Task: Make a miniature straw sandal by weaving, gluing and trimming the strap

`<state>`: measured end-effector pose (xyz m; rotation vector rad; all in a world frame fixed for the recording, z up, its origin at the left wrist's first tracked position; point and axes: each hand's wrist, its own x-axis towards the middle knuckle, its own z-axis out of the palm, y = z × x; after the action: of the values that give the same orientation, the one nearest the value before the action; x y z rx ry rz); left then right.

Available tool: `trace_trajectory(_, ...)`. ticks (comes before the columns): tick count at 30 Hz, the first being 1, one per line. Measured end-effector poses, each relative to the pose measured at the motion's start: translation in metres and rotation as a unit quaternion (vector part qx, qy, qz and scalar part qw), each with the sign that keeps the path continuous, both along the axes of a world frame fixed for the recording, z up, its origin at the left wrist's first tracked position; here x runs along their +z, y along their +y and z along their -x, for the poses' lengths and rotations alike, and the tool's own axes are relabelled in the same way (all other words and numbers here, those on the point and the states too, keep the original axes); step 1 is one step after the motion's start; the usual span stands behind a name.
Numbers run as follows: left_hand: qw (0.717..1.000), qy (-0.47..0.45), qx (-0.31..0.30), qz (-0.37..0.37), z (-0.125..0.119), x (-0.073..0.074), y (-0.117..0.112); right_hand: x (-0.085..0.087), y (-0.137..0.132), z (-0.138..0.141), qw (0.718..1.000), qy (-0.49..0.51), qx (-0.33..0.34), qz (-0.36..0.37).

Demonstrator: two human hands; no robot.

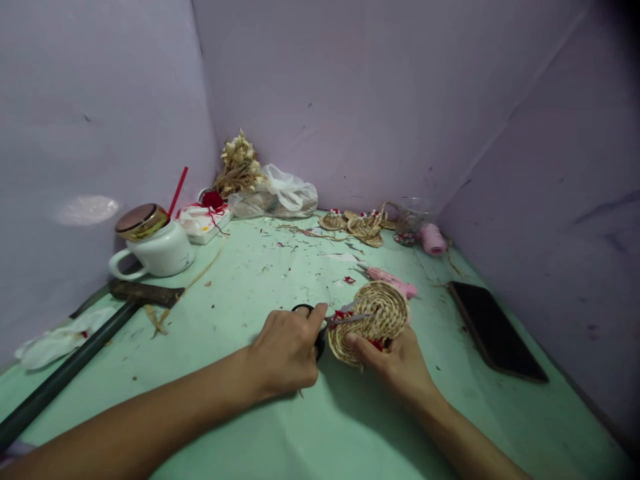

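My left hand (290,350) is closed on a pair of black-handled scissors (320,341). Their metal blades lie parted over a woven straw piece (383,310), close to some red thread on its left side. My right hand (395,363) grips that straw piece from below, with the thumb on its near face and the other fingers hidden behind. The piece is coiled and braided in rounded lobes, tilted up off the table. Just behind it lies a pink-handled tool (387,279) with a thin metal tip, its kind unclear.
A hammer (145,293) and a white mug (163,252) with a gold lid stand left. A phone (495,330) lies right. At the back are dried husks (239,163), a plastic bag (285,193), woven pieces (365,227), a clear cup (413,217) and a pink thread spool (433,240).
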<state>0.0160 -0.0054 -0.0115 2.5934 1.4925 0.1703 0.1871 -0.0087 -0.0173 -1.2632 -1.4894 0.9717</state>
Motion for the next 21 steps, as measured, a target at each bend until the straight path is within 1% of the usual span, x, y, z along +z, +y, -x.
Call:
trace_trajectory(4, 1.0, 0.008, -0.007, 0.001, 0.0015, 0.0005, 0.0021, 0.0008, 0.0011, -0.0014, 1.0, -0.007, 0.006, 0.009)
trace_trajectory(9, 0.999, -0.012, -0.018, -0.029, 0.0006, 0.0018, 0.0019, -0.0011, 0.0001, 0.0008, 0.997, 0.005, 0.068, 0.03)
trace_trajectory(14, 1.0, -0.016, -0.011, -0.006, 0.0001, 0.0011, 0.0013, -0.0005, -0.0004, 0.0012, 0.997, 0.008, 0.068, 0.026)
trace_trajectory(18, 0.999, -0.028, -0.026, 0.006, 0.0021, -0.002, 0.0027, 0.0009, -0.0002, 0.0002, 0.997, 0.013, 0.073, 0.019)
trace_trajectory(21, 0.997, -0.054, -0.037, 0.029, 0.004, -0.0047, 0.0037, 0.0011, 0.0001, -0.0014, 0.997, 0.012, 0.066, 0.024)
